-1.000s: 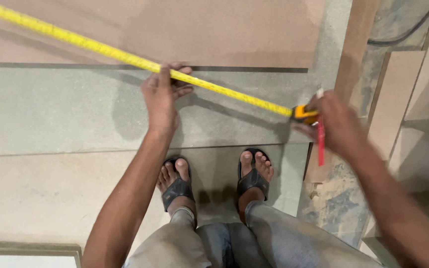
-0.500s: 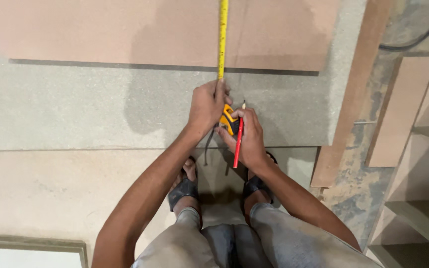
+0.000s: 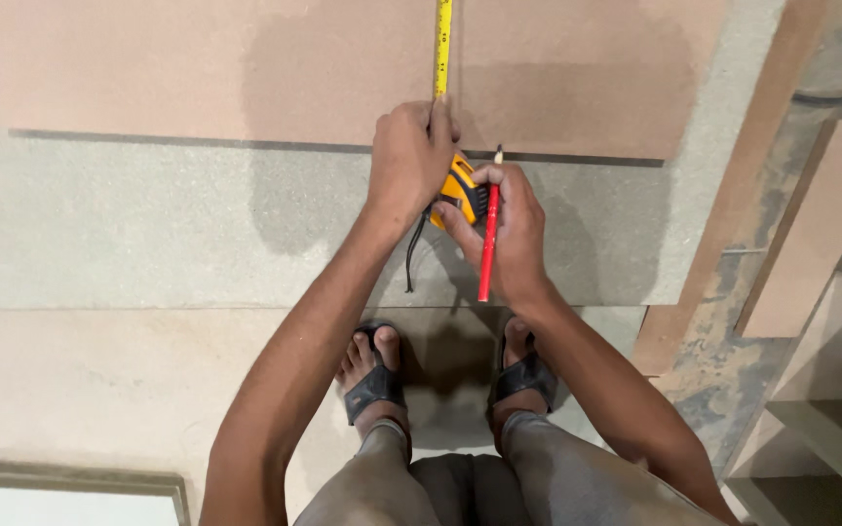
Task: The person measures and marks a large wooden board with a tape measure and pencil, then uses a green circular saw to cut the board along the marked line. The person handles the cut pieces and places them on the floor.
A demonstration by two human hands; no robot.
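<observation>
My left hand (image 3: 409, 156) presses down on the yellow tape (image 3: 442, 44) where it meets the near edge of a brown board (image 3: 246, 68). The tape blade runs straight away from me across that board. My right hand (image 3: 511, 229) grips the yellow and black tape measure case (image 3: 462, 190) and also holds a red pencil (image 3: 488, 239), tip pointing away from me. A black strap (image 3: 411, 263) dangles from the case. Both hands sit close together over a grey board (image 3: 148, 224).
My feet in dark sandals (image 3: 374, 385) stand on a pale board (image 3: 99, 399). Brown strips and board pieces (image 3: 811, 224) lie to the right over mottled floor. A framed panel (image 3: 70, 487) is at the lower left. Pale shelf-like boards (image 3: 821, 429) stand at the lower right.
The tape swung from a diagonal across the board to straight away from me. My hands came together, and the right hand brought the case in beside the left.
</observation>
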